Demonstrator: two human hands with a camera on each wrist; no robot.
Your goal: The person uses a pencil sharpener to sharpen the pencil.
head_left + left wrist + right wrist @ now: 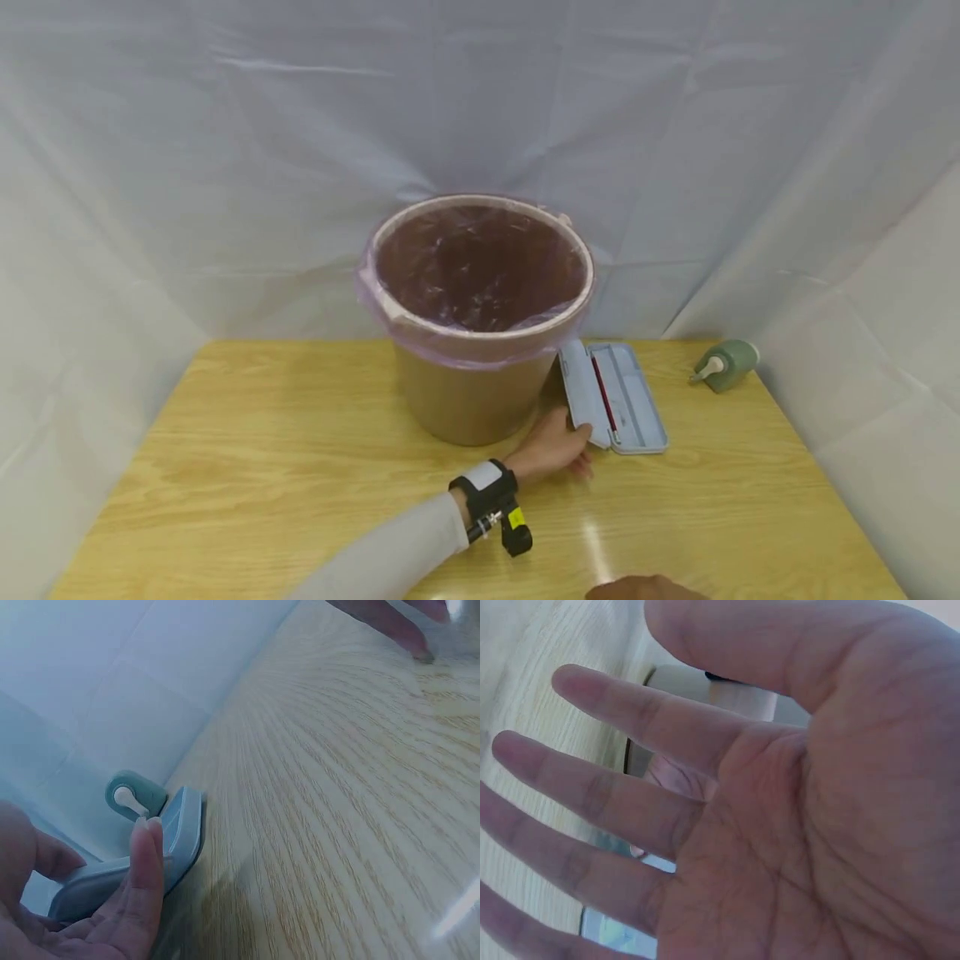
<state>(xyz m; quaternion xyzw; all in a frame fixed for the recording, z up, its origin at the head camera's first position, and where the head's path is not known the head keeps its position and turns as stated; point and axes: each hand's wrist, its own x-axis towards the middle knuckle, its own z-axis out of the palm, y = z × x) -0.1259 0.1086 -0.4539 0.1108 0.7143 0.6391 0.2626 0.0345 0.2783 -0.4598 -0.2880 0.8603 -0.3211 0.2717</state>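
My left hand [550,446] is beside the near end of an open light-blue pencil case [639,398], with the thumb on the lid [582,392] and the fingers under its edge. In the left wrist view the thumb and fingers pinch the lid between them. A dark red pencil [604,398] lies lengthwise in the case along the hinge side. At the bottom edge of the head view, only part of my right hand [643,588] shows. Its palm and spread, straight fingers [592,787] fill the right wrist view, holding nothing.
A bin [472,396] lined with a thin purple bag stands left of the pencil case, close to the lid. Toward the table's right edge lies a green bottle [735,365] with a white nozzle. White sheeting [300,167] surrounds the wooden table [262,467] at the back and sides.
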